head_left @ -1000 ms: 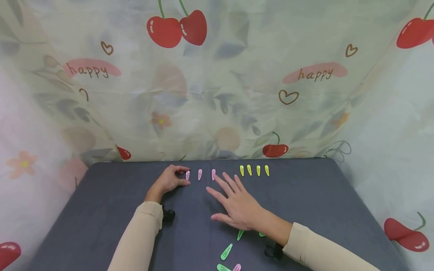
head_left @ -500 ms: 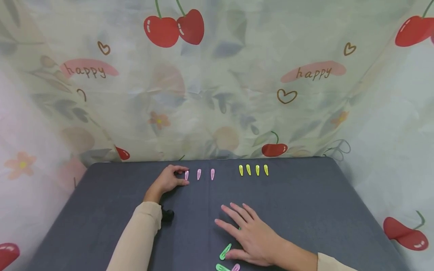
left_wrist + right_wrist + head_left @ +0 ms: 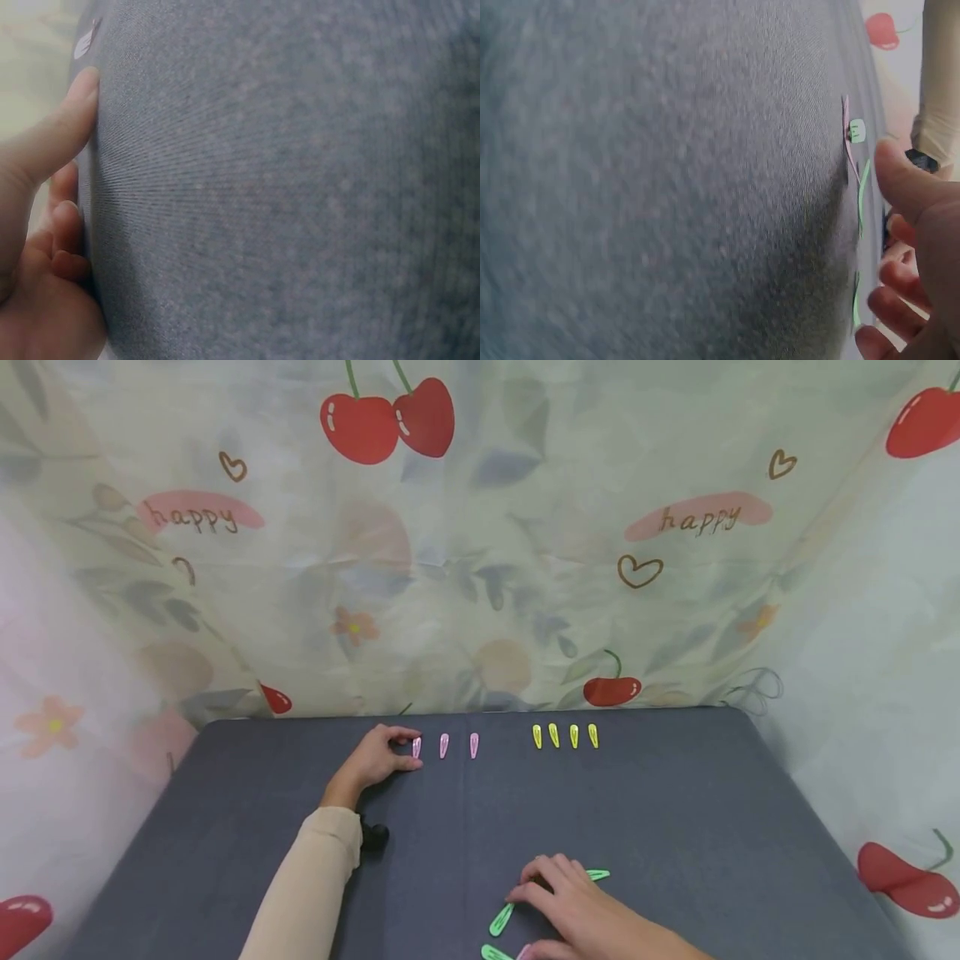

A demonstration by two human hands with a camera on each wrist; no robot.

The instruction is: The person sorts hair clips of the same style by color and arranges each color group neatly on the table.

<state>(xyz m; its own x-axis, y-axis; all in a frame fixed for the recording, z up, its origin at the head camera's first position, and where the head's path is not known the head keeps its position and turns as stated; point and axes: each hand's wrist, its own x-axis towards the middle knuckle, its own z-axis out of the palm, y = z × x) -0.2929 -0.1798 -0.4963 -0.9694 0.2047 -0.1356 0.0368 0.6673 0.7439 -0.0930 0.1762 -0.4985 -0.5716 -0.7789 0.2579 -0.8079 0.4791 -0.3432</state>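
In the head view, my left hand [image 3: 373,757] is at the far side of the table, its thumb and index finger at the two ends of a pink hair clip [image 3: 416,748], pinching it. Two more pink hair clips lie upright to its right. My right hand [image 3: 573,906] is low over the near clips, fingers loosely bent and thumb apart. Its index fingertip is at the end of a green hair clip [image 3: 501,920], and its thumb is beside a partly hidden pink clip [image 3: 524,952]. In the right wrist view nothing shows between the thumb and fingers.
Several yellow hair clips [image 3: 573,737] stand in a row at the back, right of the pink ones. Further green clips [image 3: 597,875] lie near my right hand. The dark cloth-covered table [image 3: 675,810] ends at a printed curtain [image 3: 480,610] behind and at both sides.
My right hand has drawn back from beside the pink row toward the near green clips, and its spread fingers have bent. My left hand has stayed at the pink clip.
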